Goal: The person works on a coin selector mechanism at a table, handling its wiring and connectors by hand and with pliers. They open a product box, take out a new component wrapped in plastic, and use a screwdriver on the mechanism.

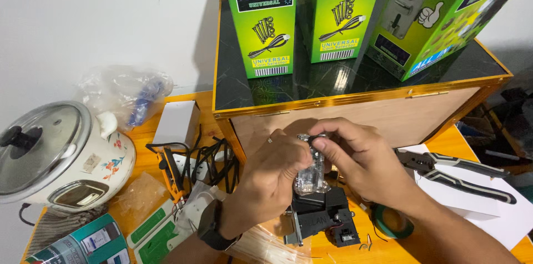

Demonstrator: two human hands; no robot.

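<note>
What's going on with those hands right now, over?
Both hands, left and right, grip a small clear plastic bag. Black device beneath. Pliers lie aside.

Bright, even indoor light, pretty sharp overall

Glare streaks sit on the glossy black top of the wooden box (355, 83), just below the green cartons (266, 17). Soft shadow falls on the white wall left of the box. Edges bend a bit, wide-angle style; the hands (311, 169) in front of the box look slightly soft.
</note>
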